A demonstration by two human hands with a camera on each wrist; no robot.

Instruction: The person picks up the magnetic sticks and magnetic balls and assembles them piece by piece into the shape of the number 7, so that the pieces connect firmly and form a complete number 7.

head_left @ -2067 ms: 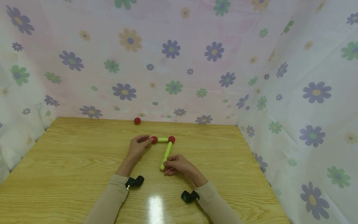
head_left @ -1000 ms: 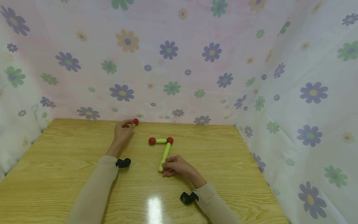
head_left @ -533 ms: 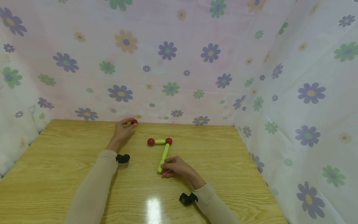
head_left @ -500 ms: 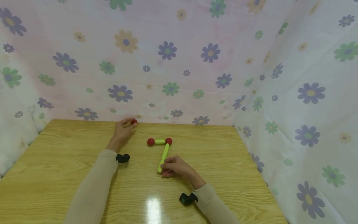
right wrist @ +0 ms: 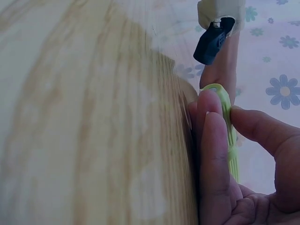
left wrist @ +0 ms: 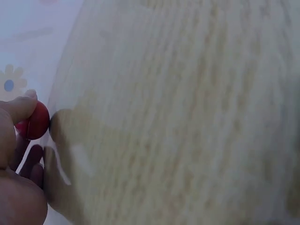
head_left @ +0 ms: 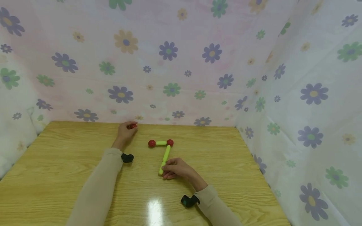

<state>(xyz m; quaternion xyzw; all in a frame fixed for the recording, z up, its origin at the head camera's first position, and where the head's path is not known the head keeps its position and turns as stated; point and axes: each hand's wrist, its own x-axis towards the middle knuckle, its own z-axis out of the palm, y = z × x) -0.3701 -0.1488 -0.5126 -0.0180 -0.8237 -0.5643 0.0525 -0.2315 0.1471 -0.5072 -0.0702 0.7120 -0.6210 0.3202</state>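
Observation:
My left hand [head_left: 126,131] pinches a red ball [head_left: 131,126] between thumb and fingers near the table's back edge. In the left wrist view that ball [left wrist: 38,121] shows at the left, partly covered by the thumb. My right hand [head_left: 178,168] grips the lower end of a long yellow-green rod [head_left: 166,153] between thumb and fingers; the rod [right wrist: 232,140] also shows in the right wrist view. The rod's far end meets a second red ball [head_left: 170,142]. From there a short yellow-green rod [head_left: 161,143] runs left to a third red ball [head_left: 151,143].
The wooden table [head_left: 220,163] spreads under both hands. A flowered cloth [head_left: 186,44] hangs along its back and sides. A black wrist camera [head_left: 190,201] sits at the right cuff, and another wrist camera [head_left: 128,158] at the left.
My left hand let go of the rod-joined left ball, reached to the loose red ball at the back, took hold of it and has drawn it slightly nearer. My right hand keeps its grip.

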